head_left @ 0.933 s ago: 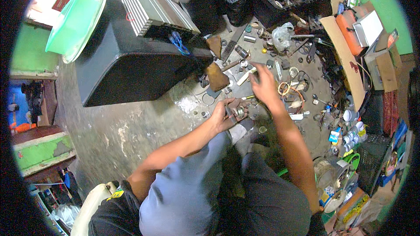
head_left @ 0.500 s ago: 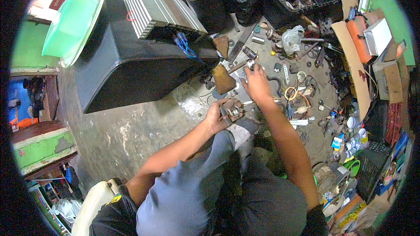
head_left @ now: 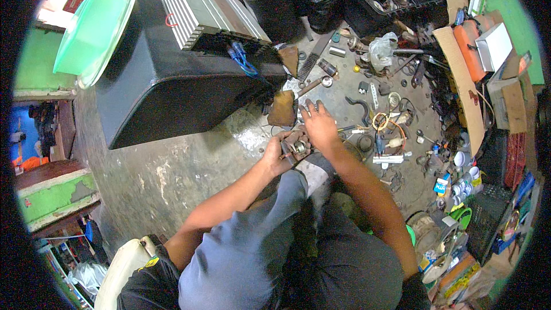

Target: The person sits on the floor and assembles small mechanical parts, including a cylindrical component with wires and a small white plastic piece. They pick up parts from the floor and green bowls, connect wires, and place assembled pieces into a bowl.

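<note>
My left hand [head_left: 276,155] is closed around a small round metal part [head_left: 299,147], palm up, above my knee. A dark slim piece also lies across its fingers; its kind is hard to make out. Just right of it, my right hand [head_left: 319,127] hangs over the floor with fingers stretched and slightly apart, seemingly holding nothing. Ahead of those fingertips lies a worn brown flat piece [head_left: 282,109]. Beyond it, a rod [head_left: 310,88] lies beside a round metal ring [head_left: 326,81] and a small dark cylinder [head_left: 328,68].
A big black padded box [head_left: 189,97] stands ahead left, bearing a finned metal unit [head_left: 212,11] with blue plugs. Wires [head_left: 385,123], a plastic bag [head_left: 383,51] and several loose parts litter the floor to the right. A black crate [head_left: 396,11] and cardboard [head_left: 459,80] stand farther off.
My right hand has drawn back from the metal ring, toward me and left, uncovering it. The brown piece has shifted left. My left hand keeps its hold, nearly in place.
</note>
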The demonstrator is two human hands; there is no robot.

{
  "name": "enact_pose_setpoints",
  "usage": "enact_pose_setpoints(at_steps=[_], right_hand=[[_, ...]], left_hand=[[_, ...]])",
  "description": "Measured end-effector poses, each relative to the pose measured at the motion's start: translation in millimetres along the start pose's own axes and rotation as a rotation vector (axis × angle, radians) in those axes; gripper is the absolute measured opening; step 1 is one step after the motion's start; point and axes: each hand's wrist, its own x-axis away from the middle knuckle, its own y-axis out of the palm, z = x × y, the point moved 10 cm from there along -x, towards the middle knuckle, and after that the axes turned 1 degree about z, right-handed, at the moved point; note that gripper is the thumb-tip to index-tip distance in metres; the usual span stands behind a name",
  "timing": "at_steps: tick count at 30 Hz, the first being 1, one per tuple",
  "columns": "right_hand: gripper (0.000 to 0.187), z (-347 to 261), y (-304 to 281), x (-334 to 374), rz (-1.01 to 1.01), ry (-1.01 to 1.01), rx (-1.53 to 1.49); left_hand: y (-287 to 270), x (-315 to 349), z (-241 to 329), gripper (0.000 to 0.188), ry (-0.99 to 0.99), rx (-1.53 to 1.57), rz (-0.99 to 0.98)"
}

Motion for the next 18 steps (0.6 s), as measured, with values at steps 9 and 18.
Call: enact_pose_setpoints(at_steps=[9, 18], right_hand=[[0.042, -4.2, -8.2, 1.5, 0.118, -0.007, 0.067], [0.031, 20.7, 12.4, 29.0, 0.1, 0.084, -0.017]], left_hand=[[3.4, 5.4, 9.0, 0.032, 0.032, -0.039, -0.029], [6.8, 6.1, 23.5, 0.032, 0.101, -0.018, -0.009]])
